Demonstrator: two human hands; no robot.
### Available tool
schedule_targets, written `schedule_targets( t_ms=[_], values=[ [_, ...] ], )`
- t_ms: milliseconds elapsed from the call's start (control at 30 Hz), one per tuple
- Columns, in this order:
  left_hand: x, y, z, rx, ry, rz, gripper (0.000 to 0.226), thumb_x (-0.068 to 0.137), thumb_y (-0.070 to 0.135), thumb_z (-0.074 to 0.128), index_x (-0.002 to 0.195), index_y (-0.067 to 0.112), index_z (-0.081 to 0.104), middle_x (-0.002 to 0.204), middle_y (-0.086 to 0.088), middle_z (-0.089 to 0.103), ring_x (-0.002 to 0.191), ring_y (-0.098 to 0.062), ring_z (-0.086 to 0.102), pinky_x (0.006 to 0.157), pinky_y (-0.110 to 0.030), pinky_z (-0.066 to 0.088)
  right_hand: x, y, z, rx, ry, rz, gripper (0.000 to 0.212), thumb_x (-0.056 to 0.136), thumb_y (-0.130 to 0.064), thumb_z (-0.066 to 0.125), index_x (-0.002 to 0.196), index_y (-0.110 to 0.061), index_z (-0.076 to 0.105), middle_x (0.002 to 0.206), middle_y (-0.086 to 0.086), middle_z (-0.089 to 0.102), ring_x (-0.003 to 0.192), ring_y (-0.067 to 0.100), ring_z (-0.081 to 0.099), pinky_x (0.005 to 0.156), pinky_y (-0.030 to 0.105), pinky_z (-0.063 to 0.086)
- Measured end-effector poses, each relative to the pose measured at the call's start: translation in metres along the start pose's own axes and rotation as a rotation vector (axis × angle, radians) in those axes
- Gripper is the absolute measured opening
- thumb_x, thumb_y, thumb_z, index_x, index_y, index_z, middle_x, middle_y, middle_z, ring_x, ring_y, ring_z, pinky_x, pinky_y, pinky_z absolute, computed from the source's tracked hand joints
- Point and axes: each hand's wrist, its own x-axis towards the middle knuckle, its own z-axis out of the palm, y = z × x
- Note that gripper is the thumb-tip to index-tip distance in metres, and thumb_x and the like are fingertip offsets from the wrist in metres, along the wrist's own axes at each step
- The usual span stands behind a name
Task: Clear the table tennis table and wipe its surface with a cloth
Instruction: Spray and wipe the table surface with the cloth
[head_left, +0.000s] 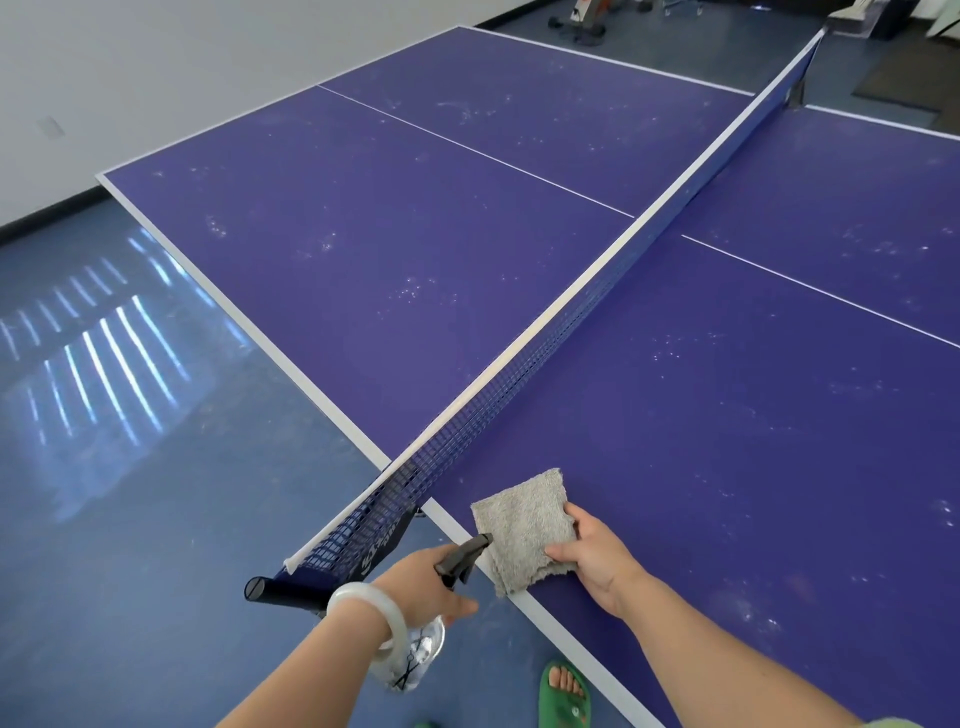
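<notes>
Pinches a folded grey cloth (524, 519) with the right hand (597, 558), thumb laid on it, flat on the near edge of the tabletop (727, 415), just right of the net (519, 374). Grips a spray bottle (460, 566) in the left hand (415, 584), off the tabletop's edge beside the net post (280, 592), nozzle towards the cloth. Pale specks across both halves of the tabletop. Green sandal (563, 696) on the floor below.
</notes>
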Motion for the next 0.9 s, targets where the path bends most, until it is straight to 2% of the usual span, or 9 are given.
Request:
schedule_targets(
  t_ms=[67, 200, 300, 400, 533, 633, 733, 800, 900],
  values=[
    [0.001, 0.005, -0.006, 0.024, -0.007, 0.002, 0.033, 0.087, 0.030, 0.069, 0.110, 0.043, 0.049, 0.077, 0.014, 0.059, 0.060, -0.002, 0.058, 0.068, -0.015, 0.048, 0.001, 0.001, 0.000, 0.005, 0.000, 0.000, 0.072, 0.082, 0.023, 0.059, 0.144, -0.011, 0.044, 0.119, 0.009, 0.069, 0.108, 0.024, 0.068, 0.090, 0.036, 0.055],
    [0.005, 0.022, -0.015, 0.004, 0.008, 0.078, 0.068, 0.087, 0.023, 0.066, 0.138, 0.056, 0.035, 0.088, 0.026, 0.059, 0.057, 0.007, 0.057, 0.066, -0.008, 0.042, 0.000, 0.001, 0.001, 0.013, 0.004, -0.010, 0.069, 0.082, 0.024, 0.058, 0.140, -0.012, 0.049, 0.117, 0.008, 0.071, 0.108, 0.024, 0.068, 0.094, 0.039, 0.054],
    [0.008, 0.038, -0.018, -0.013, 0.019, 0.115, 0.068, 0.090, 0.022, 0.067, 0.140, 0.054, 0.035, 0.083, 0.021, 0.058, 0.057, 0.006, 0.054, 0.060, -0.004, 0.039, -0.001, 0.001, 0.002, 0.019, 0.013, -0.016, 0.066, 0.083, 0.023, 0.056, 0.137, -0.015, 0.051, 0.115, 0.008, 0.071, 0.107, 0.025, 0.068, 0.092, 0.038, 0.055],
    [0.005, 0.048, -0.018, -0.057, -0.013, 0.146, 0.062, 0.093, 0.020, 0.065, 0.139, 0.050, 0.036, 0.079, 0.014, 0.057, 0.039, 0.007, 0.046, 0.046, -0.005, 0.035, -0.001, 0.003, 0.004, 0.009, 0.022, -0.022, 0.065, 0.084, 0.023, 0.056, 0.137, -0.015, 0.052, 0.114, 0.009, 0.072, 0.107, 0.026, 0.068, 0.092, 0.040, 0.055],
    [-0.002, 0.043, -0.014, -0.054, -0.053, 0.139, 0.070, 0.092, 0.020, 0.065, 0.141, 0.055, 0.029, 0.080, 0.020, 0.053, 0.041, 0.010, 0.046, 0.047, -0.004, 0.035, 0.003, 0.006, 0.002, -0.022, 0.039, -0.024, 0.067, 0.083, 0.021, 0.058, 0.140, -0.012, 0.050, 0.115, 0.009, 0.071, 0.107, 0.025, 0.068, 0.094, 0.041, 0.055],
    [-0.010, 0.030, -0.013, 0.000, -0.093, 0.083, 0.054, 0.090, 0.024, 0.065, 0.130, 0.053, 0.043, 0.079, 0.010, 0.061, 0.039, 0.005, 0.043, 0.048, -0.008, 0.037, 0.006, 0.007, 0.000, -0.038, 0.044, -0.020, 0.071, 0.081, 0.021, 0.061, 0.143, -0.012, 0.047, 0.118, 0.009, 0.070, 0.108, 0.025, 0.068, 0.098, 0.043, 0.053],
    [-0.016, 0.016, -0.014, 0.016, -0.123, 0.021, 0.031, 0.090, 0.027, 0.066, 0.105, 0.049, 0.049, 0.077, 0.005, 0.063, 0.038, 0.000, 0.043, 0.042, -0.010, 0.035, 0.008, 0.008, -0.001, -0.045, 0.044, -0.015, 0.074, 0.081, 0.020, 0.063, 0.145, -0.013, 0.045, 0.122, 0.008, 0.068, 0.110, 0.024, 0.067, 0.099, 0.043, 0.053],
    [-0.015, 0.008, -0.015, 0.019, -0.120, 0.002, 0.030, 0.090, 0.029, 0.067, 0.107, 0.048, 0.050, 0.077, 0.005, 0.064, 0.043, -0.002, 0.048, 0.042, -0.010, 0.036, 0.008, 0.007, -0.001, -0.052, 0.047, -0.014, 0.076, 0.081, 0.019, 0.063, 0.146, -0.014, 0.043, 0.123, 0.007, 0.067, 0.110, 0.024, 0.066, 0.098, 0.043, 0.053],
    [-0.013, 0.004, -0.018, 0.006, -0.067, -0.025, 0.026, 0.090, 0.029, 0.068, 0.105, 0.044, 0.053, 0.075, 0.006, 0.066, 0.049, -0.003, 0.050, 0.053, -0.012, 0.040, 0.007, 0.008, 0.001, -0.065, 0.065, -0.020, 0.075, 0.081, 0.019, 0.062, 0.146, -0.014, 0.043, 0.122, 0.007, 0.066, 0.110, 0.023, 0.066, 0.097, 0.041, 0.054]
  ],
)
